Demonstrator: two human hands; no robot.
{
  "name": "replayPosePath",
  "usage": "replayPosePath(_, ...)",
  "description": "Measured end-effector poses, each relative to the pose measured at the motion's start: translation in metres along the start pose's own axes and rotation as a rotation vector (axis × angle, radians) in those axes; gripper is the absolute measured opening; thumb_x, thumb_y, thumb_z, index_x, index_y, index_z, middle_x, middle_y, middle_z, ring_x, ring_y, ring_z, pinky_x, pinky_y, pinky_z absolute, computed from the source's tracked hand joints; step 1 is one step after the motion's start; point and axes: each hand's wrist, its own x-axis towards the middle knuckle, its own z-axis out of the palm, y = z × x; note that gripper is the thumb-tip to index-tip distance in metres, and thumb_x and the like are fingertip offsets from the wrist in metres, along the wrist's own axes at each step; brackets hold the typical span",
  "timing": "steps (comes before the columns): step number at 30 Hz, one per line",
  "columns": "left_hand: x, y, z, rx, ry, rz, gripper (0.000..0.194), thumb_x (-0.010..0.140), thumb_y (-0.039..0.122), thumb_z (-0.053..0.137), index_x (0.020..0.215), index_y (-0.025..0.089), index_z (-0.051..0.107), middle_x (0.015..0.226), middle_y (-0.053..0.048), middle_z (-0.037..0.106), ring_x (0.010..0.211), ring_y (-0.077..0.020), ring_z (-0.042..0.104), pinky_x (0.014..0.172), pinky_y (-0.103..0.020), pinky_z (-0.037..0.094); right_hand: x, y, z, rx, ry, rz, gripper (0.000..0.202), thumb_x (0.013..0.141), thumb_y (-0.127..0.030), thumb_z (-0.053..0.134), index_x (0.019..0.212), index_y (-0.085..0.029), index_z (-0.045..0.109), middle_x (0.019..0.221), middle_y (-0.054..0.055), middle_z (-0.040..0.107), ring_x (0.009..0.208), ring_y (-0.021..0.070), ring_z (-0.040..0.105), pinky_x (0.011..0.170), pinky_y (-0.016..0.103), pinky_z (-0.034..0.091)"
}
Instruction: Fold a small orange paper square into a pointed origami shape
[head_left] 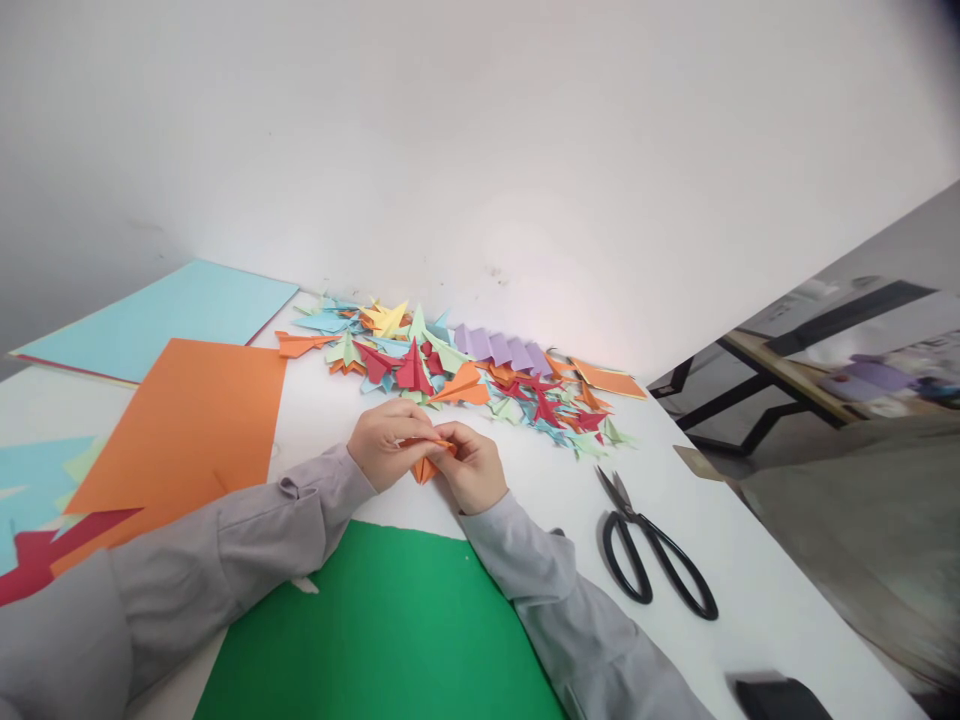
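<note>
A small piece of folded orange paper [424, 470] is pinched between my two hands, above the white table. My left hand [391, 442] grips its left side with thumb and fingers closed. On the other side, my right hand [474, 468] has thumb and fingertips closed on the same paper. Its creased lower point shows beneath my thumbs; the fingers hide much of the rest. Just beyond my hands lies a heap of small folded paper planes [412, 368] in red, orange, green, blue and yellow. Below my forearms is a green sheet [390, 630].
Black-handled scissors [634, 520] lie partly open on the right. An orange sheet [187, 420] and light blue sheets [172, 310] spread over the left side. Pleated purple paper [501, 348] rests by the wall. A black object [780, 698] sits at the front right.
</note>
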Motion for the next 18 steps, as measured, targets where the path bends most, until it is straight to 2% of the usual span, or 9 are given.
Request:
replayPosePath(3, 0.0003, 0.0007, 0.0000, 0.031, -0.034, 0.065, 0.006, 0.068, 0.023, 0.064, 0.067, 0.021, 0.070, 0.071, -0.006, 0.066, 0.068, -0.0150, 0.057, 0.066, -0.028, 0.045, 0.0000, 0.0019, -0.0006, 0.016, -0.037, -0.007, 0.005, 0.063, -0.018, 0.061, 0.068, -0.020, 0.062, 0.060, -0.001, 0.061, 0.055, 0.0142, 0.054, 0.054, 0.027, 0.043)
replayPosePath(9, 0.0000, 0.0003, 0.0006, 0.063, -0.060, 0.171, 0.007, 0.070, 0.023, 0.063, 0.069, 0.021, 0.069, 0.072, -0.005, 0.068, 0.068, -0.0143, 0.057, 0.066, -0.028, 0.045, -0.0001, 0.0059, -0.0015, 0.004, -0.061, -0.013, 0.006, 0.062, -0.016, 0.060, 0.068, -0.018, 0.061, 0.060, -0.001, 0.060, 0.055, 0.0137, 0.052, 0.054, 0.026, 0.042)
replayPosePath(13, -0.0003, -0.0003, 0.0019, 0.052, -0.014, 0.264, 0.006, 0.070, 0.019, 0.064, 0.065, 0.019, 0.068, 0.067, -0.004, 0.068, 0.065, -0.0134, 0.056, 0.063, -0.027, 0.045, 0.0000, 0.0041, -0.0011, -0.014, -0.061, -0.010, 0.007, 0.061, -0.016, 0.059, 0.067, -0.018, 0.061, 0.058, -0.002, 0.060, 0.053, 0.0126, 0.051, 0.053, 0.025, 0.041)
replayPosePath(18, -0.0011, 0.0001, 0.0034, 0.044, 0.021, 0.314, 0.005, 0.068, 0.017, 0.065, 0.064, 0.017, 0.066, 0.066, -0.005, 0.067, 0.064, -0.0134, 0.055, 0.060, -0.026, 0.046, 0.0000, 0.0012, -0.0008, -0.031, -0.059, -0.005, 0.007, 0.061, -0.017, 0.059, 0.067, -0.018, 0.061, 0.059, -0.001, 0.061, 0.053, 0.0125, 0.051, 0.054, 0.025, 0.041)
